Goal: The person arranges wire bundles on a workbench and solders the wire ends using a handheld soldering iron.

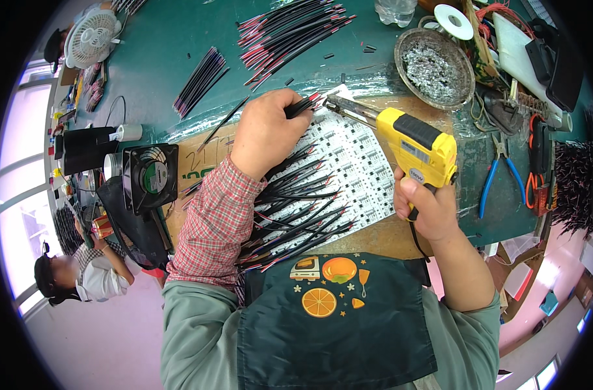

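Note:
My left hand (267,133) is closed round a short black cable (300,106) with red stripped ends, held over the top edge of a white circuit board panel (365,166). In my right hand (429,208), a yellow and black soldering gun (418,146) is gripped by its handle. Its tip points left and lies close to the cable's end; whether they touch I cannot tell. Several black cables (303,224) extend from the panel's left part toward my left sleeve. Under the panel lies a brown cardboard sheet (400,105).
Beyond my hands lie a large cable bundle (290,39) and a smaller one (201,81). A metal bowl of silvery scraps (436,68), a white spool (454,23) and blue-handled pliers (499,172) are on the right. A black fan (150,179) stands left; another person (98,273) sits farther left.

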The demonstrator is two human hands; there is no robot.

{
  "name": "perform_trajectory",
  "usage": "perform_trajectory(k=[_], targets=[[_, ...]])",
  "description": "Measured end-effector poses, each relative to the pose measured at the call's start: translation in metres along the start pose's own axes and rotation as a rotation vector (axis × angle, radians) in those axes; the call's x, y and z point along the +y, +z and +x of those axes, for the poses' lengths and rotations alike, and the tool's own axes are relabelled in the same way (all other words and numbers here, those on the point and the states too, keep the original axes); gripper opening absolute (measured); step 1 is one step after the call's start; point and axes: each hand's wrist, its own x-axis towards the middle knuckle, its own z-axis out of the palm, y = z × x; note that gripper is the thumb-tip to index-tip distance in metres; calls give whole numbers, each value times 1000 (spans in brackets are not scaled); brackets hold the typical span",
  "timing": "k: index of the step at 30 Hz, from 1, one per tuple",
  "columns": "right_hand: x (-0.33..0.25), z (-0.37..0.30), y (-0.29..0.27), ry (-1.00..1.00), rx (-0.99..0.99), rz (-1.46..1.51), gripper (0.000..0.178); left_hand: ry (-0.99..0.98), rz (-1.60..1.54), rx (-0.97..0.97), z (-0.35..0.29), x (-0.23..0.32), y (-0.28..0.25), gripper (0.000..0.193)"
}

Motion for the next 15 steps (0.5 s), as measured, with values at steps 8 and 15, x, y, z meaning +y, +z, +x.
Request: perform_trajectory(k=[8, 15], targets=[[-3, -4, 6, -22, -14, 59, 41, 11, 5, -1, -2, 0, -5, 23], [-2, -10, 8, -37, -16, 83, 46, -7, -36, -20, -3, 0, -6, 21]])
